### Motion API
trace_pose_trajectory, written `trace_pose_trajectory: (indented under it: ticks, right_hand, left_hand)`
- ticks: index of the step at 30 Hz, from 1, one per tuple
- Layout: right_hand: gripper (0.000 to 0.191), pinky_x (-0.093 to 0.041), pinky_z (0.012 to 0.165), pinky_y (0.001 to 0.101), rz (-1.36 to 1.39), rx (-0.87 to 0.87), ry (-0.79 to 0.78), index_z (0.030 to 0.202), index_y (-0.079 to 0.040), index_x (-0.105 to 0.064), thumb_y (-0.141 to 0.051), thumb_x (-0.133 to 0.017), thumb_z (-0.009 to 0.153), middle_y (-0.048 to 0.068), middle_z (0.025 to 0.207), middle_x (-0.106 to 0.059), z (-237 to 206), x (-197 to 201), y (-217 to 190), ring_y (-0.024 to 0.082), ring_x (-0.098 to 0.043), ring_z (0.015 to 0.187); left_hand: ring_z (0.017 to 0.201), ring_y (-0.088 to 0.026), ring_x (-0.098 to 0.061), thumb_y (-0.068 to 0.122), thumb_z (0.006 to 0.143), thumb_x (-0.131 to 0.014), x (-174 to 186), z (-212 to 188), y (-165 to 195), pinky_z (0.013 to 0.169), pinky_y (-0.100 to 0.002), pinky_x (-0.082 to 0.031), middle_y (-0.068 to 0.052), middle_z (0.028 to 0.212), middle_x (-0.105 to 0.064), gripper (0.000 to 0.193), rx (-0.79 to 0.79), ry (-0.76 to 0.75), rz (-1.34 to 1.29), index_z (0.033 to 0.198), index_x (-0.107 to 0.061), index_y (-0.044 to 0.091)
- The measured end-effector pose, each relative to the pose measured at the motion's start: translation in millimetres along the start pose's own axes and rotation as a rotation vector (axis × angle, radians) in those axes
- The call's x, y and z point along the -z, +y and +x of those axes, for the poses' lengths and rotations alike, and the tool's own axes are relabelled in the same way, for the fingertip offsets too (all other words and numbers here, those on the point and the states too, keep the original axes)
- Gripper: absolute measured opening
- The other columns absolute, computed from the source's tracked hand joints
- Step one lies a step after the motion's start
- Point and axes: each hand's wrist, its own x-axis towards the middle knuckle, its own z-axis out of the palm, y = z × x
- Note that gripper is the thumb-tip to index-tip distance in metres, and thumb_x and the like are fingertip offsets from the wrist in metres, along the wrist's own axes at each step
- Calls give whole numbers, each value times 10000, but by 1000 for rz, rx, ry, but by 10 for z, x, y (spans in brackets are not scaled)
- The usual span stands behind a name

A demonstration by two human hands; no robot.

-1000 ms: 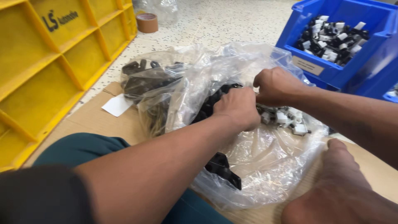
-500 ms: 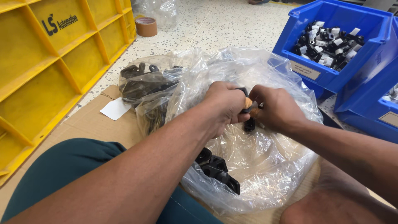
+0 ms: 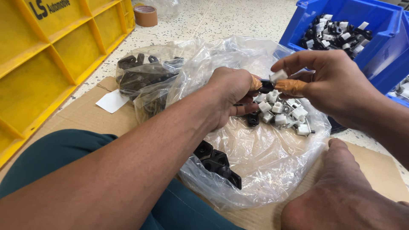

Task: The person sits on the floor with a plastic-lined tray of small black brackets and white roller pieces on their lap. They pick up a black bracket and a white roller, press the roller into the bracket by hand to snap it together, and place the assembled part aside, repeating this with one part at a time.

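Observation:
My left hand (image 3: 232,91) and my right hand (image 3: 326,81) meet above a clear plastic bag (image 3: 264,166). The left fingers pinch a small black plastic part (image 3: 266,87). The right fingers, with orange caps on the thumb and a fingertip, hold a small white clip (image 3: 279,76) against that black part. Below the hands, loose white clips (image 3: 283,113) lie in the bag. Black parts (image 3: 217,164) sit lower in the same bag, partly hidden by my left forearm.
A second bag of dark parts (image 3: 145,76) lies to the left on brown cardboard (image 3: 85,119). A yellow crate (image 3: 47,55) stands at left, blue bins (image 3: 362,34) with assembled parts at upper right, a tape roll (image 3: 145,15) beyond. My bare foot (image 3: 345,191) rests at lower right.
Both hands have lifted out of the bag and come together; the right hand now holds a white clip against the black part in the left hand.

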Motion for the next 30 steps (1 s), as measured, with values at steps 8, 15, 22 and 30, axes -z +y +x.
trace_pose_trajectory:
  ticks: [8, 15, 22, 30]
  right_hand:
    - [400, -645, 864, 370, 184, -125, 54, 1300, -21, -655, -71, -704, 906, 146, 1115, -764, -16, -89, -109, 233, -773, 999]
    - [238, -627, 899, 385, 617, -113, 63, 1194, 33, -660, 8, -578, 972, 156, 1131, -722, -41, -82, -41, 229, -728, 986]
    - [274, -349, 733, 162, 888, -519, -138, 1204, 66, -603, -53, -407, 1054, 204, 1116, -670, 150, -37, 118, 191, -679, 940]
    - [246, -628, 825, 318, 692, -423, 90, 1195, -2, -618, -66, -489, 995, 117, 1095, -677, 68, -46, -18, 156, -711, 943]
  left_hand:
    - [920, -200, -739, 3, 958, -609, 88, 139, -62, 853, -240, -671, -212, 1143, -662, 226, -172, -185, -265, 1143, -618, -127]
    - [914, -216, -735, -58, 969, -518, 44, 243, -101, 832, -238, -669, -222, 1167, -662, 301, -182, -184, -347, 1261, -568, -113]
    - [911, -181, -806, -36, 833, -678, 27, 321, -111, 831, -285, -693, -90, 1025, -810, 254, -1138, 217, 693, 1014, -806, 87]
    - [886, -265, -784, 56, 961, -578, -4, 297, -68, 745, -303, -701, -207, 1058, -739, 245, -382, -8, 75, 1155, -647, -77]
